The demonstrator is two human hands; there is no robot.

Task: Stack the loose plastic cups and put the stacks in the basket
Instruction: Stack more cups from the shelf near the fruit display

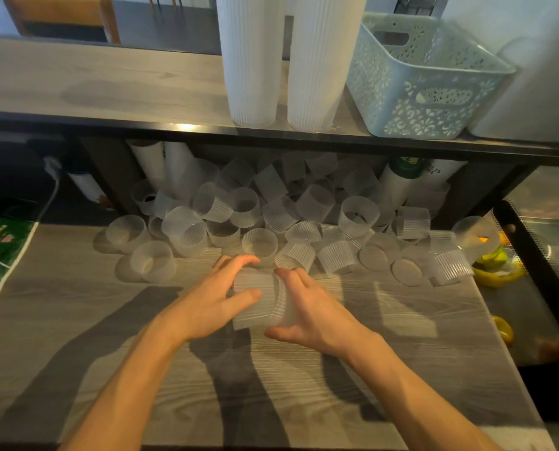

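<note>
Both hands clamp ribbed cups: the left hand (221, 296) grips one cup (252, 302), the right hand (307, 307) its neighbour (284, 304). Line up rims, then nest squarely. Behind lie the loose cups (271, 219); the basket (434, 89) waits on the shelf (109, 89)

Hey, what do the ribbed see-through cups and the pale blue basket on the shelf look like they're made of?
The ribbed translucent cups look like thin frosted plastic: the wood grain shows through their walls. The pale blue cut-out basket seems moulded matte plastic, judging by its punched floral holes and smooth rim. Both hands, left and right, grip nested cups.
</note>
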